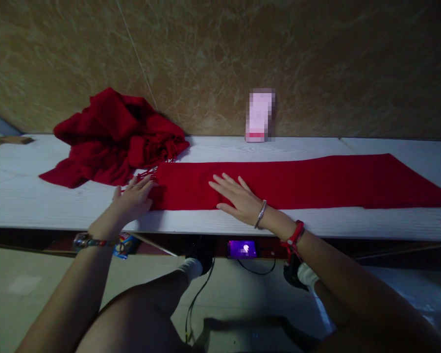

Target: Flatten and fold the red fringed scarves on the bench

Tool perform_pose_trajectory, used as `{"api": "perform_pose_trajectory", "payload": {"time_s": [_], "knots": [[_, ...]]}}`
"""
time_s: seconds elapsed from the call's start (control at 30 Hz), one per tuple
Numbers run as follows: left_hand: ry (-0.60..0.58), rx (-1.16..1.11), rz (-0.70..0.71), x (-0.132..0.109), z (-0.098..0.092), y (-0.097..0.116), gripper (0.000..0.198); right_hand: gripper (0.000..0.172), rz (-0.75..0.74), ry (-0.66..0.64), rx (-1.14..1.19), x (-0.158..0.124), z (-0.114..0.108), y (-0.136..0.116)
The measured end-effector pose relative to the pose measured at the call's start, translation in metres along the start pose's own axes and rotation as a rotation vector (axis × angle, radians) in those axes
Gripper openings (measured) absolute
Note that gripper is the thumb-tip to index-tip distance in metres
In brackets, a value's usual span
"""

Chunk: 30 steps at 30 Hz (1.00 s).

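A red scarf (308, 182) lies in a long flat strip along the white bench top, its fringed end at the left and a slanted, pointed end at the right. My right hand (238, 197) rests flat on the strip with its fingers spread, pointing left. At the fringed end, my left hand (134, 198) touches the scarf's edge, fingers stretched out and nothing visibly gripped. Behind it, a second heap of red fringed cloth (113, 137) is bunched up against the wall; whether it joins the strip cannot be made out.
A pink-and-white box (260, 115), blurred, stands against the marbled wall (206, 59). Below the white bench top (191, 221), a lit phone (241, 249) with a cable and a blue snack packet (124, 245) lie on a lower ledge, near my feet.
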<state>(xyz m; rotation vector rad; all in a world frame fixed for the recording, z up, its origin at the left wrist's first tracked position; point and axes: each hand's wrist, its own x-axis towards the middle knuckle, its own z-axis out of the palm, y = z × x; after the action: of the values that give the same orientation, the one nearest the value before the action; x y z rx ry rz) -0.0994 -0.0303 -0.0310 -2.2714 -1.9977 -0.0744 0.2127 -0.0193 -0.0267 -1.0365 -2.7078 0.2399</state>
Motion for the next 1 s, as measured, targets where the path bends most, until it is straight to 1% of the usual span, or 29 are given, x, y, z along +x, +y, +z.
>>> {"api": "perform_pose_trajectory", "payload": {"time_s": [0.03,0.07,0.1,0.13,0.17,0.23,0.27,0.33,0.43,0.5,0.53,0.6,0.63,0.67,0.7,0.73,0.8,0.83,0.87,0.9,0.93,0.97,1.0], "knots": [[0.005,0.014,-0.065,0.004,-0.005,0.013,0.045,0.053,0.058,-0.001,0.001,-0.001,-0.002,0.002],[0.015,0.002,-0.088,0.009,-0.010,0.028,0.045,0.052,0.098,-0.025,-0.008,-0.003,-0.003,0.004],[0.055,-0.028,-0.085,0.014,-0.013,0.043,0.046,0.051,0.119,-0.063,-0.026,-0.004,-0.004,0.005],[0.074,-0.067,-0.053,0.020,-0.015,0.058,0.047,0.049,0.125,-0.108,-0.049,-0.005,-0.003,0.006],[0.053,-0.098,-0.025,0.026,-0.014,0.070,0.049,0.048,0.125,-0.145,-0.072,-0.006,-0.003,0.006],[-0.044,-0.110,0.005,0.035,-0.008,0.087,0.051,0.048,0.132,-0.182,-0.105,-0.008,-0.002,0.008],[-0.083,-0.100,0.014,0.037,-0.004,0.090,0.052,0.047,0.140,-0.190,-0.111,-0.010,-0.002,0.009],[-0.119,-0.070,0.033,0.039,0.002,0.088,0.053,0.047,0.142,-0.197,-0.120,-0.017,-0.003,0.013],[-0.129,-0.053,0.050,0.034,0.005,0.067,0.053,0.046,0.142,-0.204,-0.147,-0.032,-0.007,0.022],[-0.135,-0.041,-0.002,0.029,0.002,0.051,0.053,0.045,0.152,-0.206,-0.163,-0.042,-0.009,0.027],[-0.127,-0.026,-0.056,0.026,0.000,0.044,0.053,0.045,0.157,-0.210,-0.168,-0.045,-0.010,0.028],[-0.077,0.005,-0.153,0.021,-0.006,0.042,0.053,0.045,0.160,-0.219,-0.170,-0.050,-0.011,0.029],[-0.038,0.011,-0.163,0.020,-0.009,0.048,0.052,0.045,0.157,-0.219,-0.170,-0.050,-0.011,0.029],[0.011,0.003,-0.124,0.019,-0.011,0.058,0.051,0.045,0.153,-0.214,-0.171,-0.050,-0.011,0.029],[0.055,-0.023,-0.043,0.018,-0.013,0.072,0.051,0.045,0.148,-0.205,-0.173,-0.050,-0.011,0.029],[0.060,-0.070,0.050,0.017,-0.014,0.089,0.050,0.045,0.146,-0.194,-0.177,-0.049,-0.010,0.029],[0.001,-0.159,0.227,0.017,-0.015,0.124,0.051,0.044,0.151,-0.182,-0.185,-0.049,-0.009,0.029],[-0.037,-0.173,0.313,0.017,-0.014,0.140,0.051,0.044,0.155,-0.183,-0.189,-0.049,-0.009,0.030],[-0.084,-0.169,0.368,0.018,-0.013,0.151,0.051,0.044,0.156,-0.187,-0.193,-0.050,-0.009,0.030],[-0.123,-0.160,0.376,0.018,-0.011,0.158,0.051,0.045,0.155,-0.191,-0.197,-0.051,-0.009,0.031],[-0.153,-0.150,0.363,0.018,-0.009,0.159,0.051,0.045,0.152,-0.190,-0.203,-0.052,-0.009,0.032],[-0.174,-0.140,0.326,0.017,-0.008,0.156,0.051,0.046,0.148,-0.186,-0.209,-0.054,-0.009,0.033],[-0.186,-0.131,0.271,0.016,-0.007,0.148,0.051,0.047,0.145,-0.181,-0.216,-0.055,-0.009,0.033]]}}
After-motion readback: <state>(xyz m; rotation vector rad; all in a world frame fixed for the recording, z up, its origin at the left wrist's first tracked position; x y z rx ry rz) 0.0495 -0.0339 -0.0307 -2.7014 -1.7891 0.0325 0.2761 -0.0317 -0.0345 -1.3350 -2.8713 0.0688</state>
